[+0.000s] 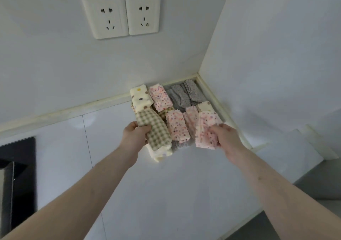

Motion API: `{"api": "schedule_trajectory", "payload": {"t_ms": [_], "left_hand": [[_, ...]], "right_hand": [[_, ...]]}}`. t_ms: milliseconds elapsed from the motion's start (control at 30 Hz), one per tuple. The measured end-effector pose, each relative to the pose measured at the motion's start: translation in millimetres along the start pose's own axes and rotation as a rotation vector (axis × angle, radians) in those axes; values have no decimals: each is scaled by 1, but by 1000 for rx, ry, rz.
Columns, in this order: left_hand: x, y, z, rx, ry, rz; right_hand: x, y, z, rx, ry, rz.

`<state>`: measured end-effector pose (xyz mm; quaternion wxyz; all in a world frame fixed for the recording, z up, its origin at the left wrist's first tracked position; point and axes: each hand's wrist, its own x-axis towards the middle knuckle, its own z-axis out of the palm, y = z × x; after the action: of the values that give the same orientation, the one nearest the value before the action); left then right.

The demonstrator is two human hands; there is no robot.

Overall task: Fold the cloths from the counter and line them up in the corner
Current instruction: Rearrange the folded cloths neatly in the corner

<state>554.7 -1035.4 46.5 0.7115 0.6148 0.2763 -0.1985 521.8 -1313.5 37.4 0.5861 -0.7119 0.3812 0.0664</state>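
Several folded cloths lie packed in the counter's back right corner. My left hand (135,135) grips a green checked cloth (154,129) at the group's left front. My right hand (226,138) pinches a pink flowered cloth (205,131) at the right front. Between them lies another pink flowered cloth (177,125). Behind are a cream dotted cloth (141,97), a pink one (160,97) and grey patterned cloths (184,95) against the wall. A cream cloth (160,155) shows under the checked one.
The white counter (166,193) stretches toward me. A black hob (18,175) sits at the left edge. Two wall sockets (121,16) are above the corner. The counter steps down at the right (295,147).
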Motion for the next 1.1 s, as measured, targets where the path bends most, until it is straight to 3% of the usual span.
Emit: {"api": "schedule_trajectory", "payload": {"t_ms": [133,333,467,567,800,967,1100], "left_hand": [[26,-11,4,141,66,-64],[31,-11,1,321,151,-5],[21,-7,-7,356,231,68],[10,-9,-4,420,184,69],[3,-15,13,600,130,130],[-15,1,11,527,218,420],[-13,5,23,838,272,538]], "right_hand": [[3,-34,52,-72,-147,-94],[5,-30,91,-574,-149,-304],[5,-28,86,-457,-62,-343],[8,-23,77,-422,19,-402],[10,-15,71,-368,-12,-389],[4,-15,70,-249,-11,-369],[0,-14,68,-239,7,-367]]}}
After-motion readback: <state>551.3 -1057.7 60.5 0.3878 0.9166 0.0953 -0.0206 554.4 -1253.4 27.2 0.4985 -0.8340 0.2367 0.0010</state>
